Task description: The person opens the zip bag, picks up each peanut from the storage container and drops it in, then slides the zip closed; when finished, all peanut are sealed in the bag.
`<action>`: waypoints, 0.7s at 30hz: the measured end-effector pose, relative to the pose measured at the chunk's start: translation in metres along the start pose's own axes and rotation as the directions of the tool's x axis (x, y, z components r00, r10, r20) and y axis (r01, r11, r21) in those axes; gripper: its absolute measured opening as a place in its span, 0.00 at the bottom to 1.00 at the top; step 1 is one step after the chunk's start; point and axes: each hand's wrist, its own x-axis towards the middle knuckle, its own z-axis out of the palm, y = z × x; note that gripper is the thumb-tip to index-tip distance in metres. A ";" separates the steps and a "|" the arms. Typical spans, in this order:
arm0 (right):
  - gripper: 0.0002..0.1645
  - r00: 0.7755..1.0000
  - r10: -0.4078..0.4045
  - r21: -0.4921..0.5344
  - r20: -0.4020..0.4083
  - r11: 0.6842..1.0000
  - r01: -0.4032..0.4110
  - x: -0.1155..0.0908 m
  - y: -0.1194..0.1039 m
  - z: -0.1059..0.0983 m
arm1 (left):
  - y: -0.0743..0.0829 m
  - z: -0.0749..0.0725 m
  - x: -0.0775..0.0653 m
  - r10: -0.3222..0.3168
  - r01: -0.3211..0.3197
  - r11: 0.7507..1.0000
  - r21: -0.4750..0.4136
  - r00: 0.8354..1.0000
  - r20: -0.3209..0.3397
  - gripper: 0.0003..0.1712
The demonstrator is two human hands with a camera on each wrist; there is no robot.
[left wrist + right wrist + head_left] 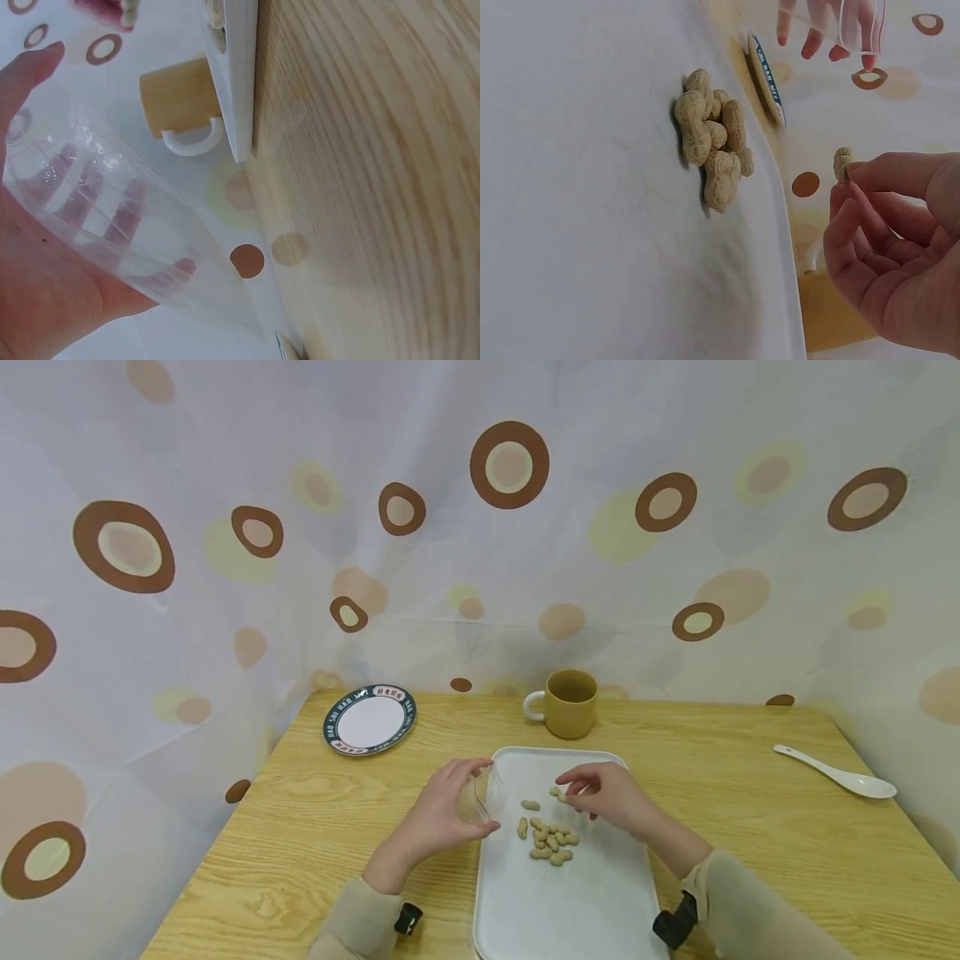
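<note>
My left hand [438,814] holds a transparent plastic bag [161,229], thumb and fingers curved around its mouth, which faces right over the tray's left edge. Through the film, the fingers show in the left wrist view. My right hand [896,247] pinches a single peanut [843,163] between thumb and fingertips, above the far half of the white tray [570,910]. A small heap of unshelled peanuts [712,135] lies on that tray, with a couple of loose ones [530,805] beside it, nearer the bag.
Behind the tray stands a mustard mug [570,703] with a white handle. A plate [370,720] with a dark patterned rim lies at the back left of the wooden table [300,843]. Off to the right is a white spoon [836,772]. A patterned curtain [450,560] borders the table.
</note>
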 end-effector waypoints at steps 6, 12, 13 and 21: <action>0.16 1.000 -0.013 0.054 -0.011 0.998 0.013 -0.001 -0.012 -0.005 | 0.003 0.001 0.002 0.004 -0.004 1.000 0.021 1.000 0.002 0.47; 0.16 0.999 -0.030 0.070 -0.022 0.997 0.032 -0.001 -0.026 -0.007 | 0.004 0.002 0.003 -0.001 0.001 1.000 0.026 1.000 0.004 0.46; 0.16 0.999 -0.029 0.071 -0.025 0.997 0.031 -0.001 -0.028 -0.006 | 0.005 0.002 0.003 -0.009 0.008 1.000 0.020 1.000 0.007 0.46; 0.14 0.997 -0.067 0.081 -0.026 0.994 0.069 -0.005 -0.048 0.002 | 0.006 0.007 0.006 -0.001 0.001 0.999 0.033 1.000 0.012 0.44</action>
